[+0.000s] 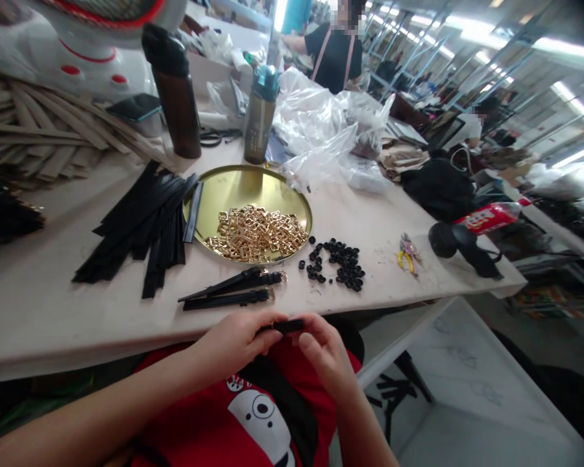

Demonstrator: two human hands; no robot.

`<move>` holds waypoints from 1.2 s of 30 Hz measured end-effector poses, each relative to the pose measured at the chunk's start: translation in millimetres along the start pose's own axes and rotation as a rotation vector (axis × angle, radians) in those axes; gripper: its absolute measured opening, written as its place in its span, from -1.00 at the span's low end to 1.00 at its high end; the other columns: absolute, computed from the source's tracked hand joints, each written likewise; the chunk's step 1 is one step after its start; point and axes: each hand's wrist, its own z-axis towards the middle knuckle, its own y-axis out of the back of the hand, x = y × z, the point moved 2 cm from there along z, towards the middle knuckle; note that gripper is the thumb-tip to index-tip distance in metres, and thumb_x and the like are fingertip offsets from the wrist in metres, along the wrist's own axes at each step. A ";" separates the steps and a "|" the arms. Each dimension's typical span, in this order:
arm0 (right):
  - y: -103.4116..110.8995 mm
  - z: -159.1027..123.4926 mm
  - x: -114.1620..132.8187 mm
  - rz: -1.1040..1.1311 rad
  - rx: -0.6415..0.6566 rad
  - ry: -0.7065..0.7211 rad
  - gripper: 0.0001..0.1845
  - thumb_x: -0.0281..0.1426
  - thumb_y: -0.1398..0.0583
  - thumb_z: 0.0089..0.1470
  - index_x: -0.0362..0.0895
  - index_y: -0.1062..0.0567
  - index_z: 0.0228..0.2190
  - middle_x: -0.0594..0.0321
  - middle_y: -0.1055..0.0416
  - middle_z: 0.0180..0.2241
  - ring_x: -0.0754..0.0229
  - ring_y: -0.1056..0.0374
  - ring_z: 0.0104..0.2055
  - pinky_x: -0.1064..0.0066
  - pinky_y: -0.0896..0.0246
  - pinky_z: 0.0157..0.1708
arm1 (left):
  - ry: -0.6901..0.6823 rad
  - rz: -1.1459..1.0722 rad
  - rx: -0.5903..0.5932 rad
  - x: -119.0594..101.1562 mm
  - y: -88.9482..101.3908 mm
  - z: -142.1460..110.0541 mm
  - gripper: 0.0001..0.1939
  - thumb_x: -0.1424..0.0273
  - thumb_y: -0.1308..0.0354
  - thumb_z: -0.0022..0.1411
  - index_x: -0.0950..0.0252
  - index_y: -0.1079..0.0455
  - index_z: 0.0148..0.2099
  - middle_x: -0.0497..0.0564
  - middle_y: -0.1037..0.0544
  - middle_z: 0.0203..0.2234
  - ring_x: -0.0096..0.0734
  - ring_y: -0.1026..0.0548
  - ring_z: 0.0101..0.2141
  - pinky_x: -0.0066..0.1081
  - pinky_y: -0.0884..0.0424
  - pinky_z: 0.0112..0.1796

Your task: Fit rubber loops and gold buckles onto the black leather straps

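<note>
Over my lap, just off the table's front edge, a black strap [290, 325] is held between both hands. My left hand [253, 337] pinches its left end, where a small glint of metal shows. The fingers of my right hand [322, 347] close on its right end. Just beyond my hands lie several black straps with gold buckles [238, 297]. A round gold tray [224, 183] behind them holds a heap of small gold buckles [260, 233]. Small black loops [343, 263] are scattered right of the tray. Long black strips [146, 227] are piled at its left.
Pliers with a yellow handle [407, 256] and a black tape roll [442, 240] lie at the right. Two bottles, a dark one [178, 104] and one with a blue lid [260, 117], stand behind the tray beside crumpled plastic [321, 123]. A white bin [433, 363] sits below right.
</note>
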 end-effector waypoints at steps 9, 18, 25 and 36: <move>89.3 96.1 -19.8 -0.829 -0.268 0.140 -0.81 -0.33 -0.09 0.02 -0.12 -0.48 -0.35 0.18 -0.35 -0.35 0.20 -0.28 -0.38 0.38 -0.15 -0.34 | 0.167 -0.091 -0.017 8.5 5.1 29.5 -0.71 0.17 0.08 0.17 0.30 -0.26 -0.31 -0.19 -0.25 -0.70 -0.59 -0.17 -0.67 -0.58 -0.08 -0.62; 92.4 125.7 -25.5 -1.002 -0.161 0.097 -0.81 -0.37 -0.10 0.00 -0.14 -0.49 -0.37 0.16 -0.37 -0.38 0.14 -0.29 -0.33 0.33 -0.13 -0.30 | 0.193 -0.169 -0.052 8.9 11.2 34.3 -0.71 0.17 0.07 0.16 0.30 -0.24 -0.35 -0.20 -0.22 -0.71 -0.62 -0.14 -0.69 -0.59 -0.07 -0.64; 37.4 77.1 9.7 -0.249 -0.194 -0.029 -0.69 -0.20 -0.14 -0.01 -0.14 -0.49 -0.29 0.30 -0.38 -0.54 0.24 -0.28 -0.47 0.38 -0.17 -0.40 | 0.012 -0.131 -0.224 -6.0 17.8 33.6 -0.76 0.23 0.06 0.18 0.30 -0.28 -0.32 -0.18 -0.27 -0.66 -0.60 -0.20 -0.63 -0.57 -0.12 -0.57; -10.6 33.8 9.3 0.040 -0.308 -0.002 -0.75 -0.20 -0.14 0.01 -0.15 -0.43 -0.41 0.29 -0.39 -0.53 0.28 -0.27 -0.47 0.40 -0.16 -0.39 | -0.084 0.257 -0.412 -13.7 10.2 3.8 -0.76 0.28 0.09 0.20 0.26 -0.35 -0.24 -0.08 -0.43 -0.48 -0.49 -0.34 -0.46 -0.52 -0.17 -0.42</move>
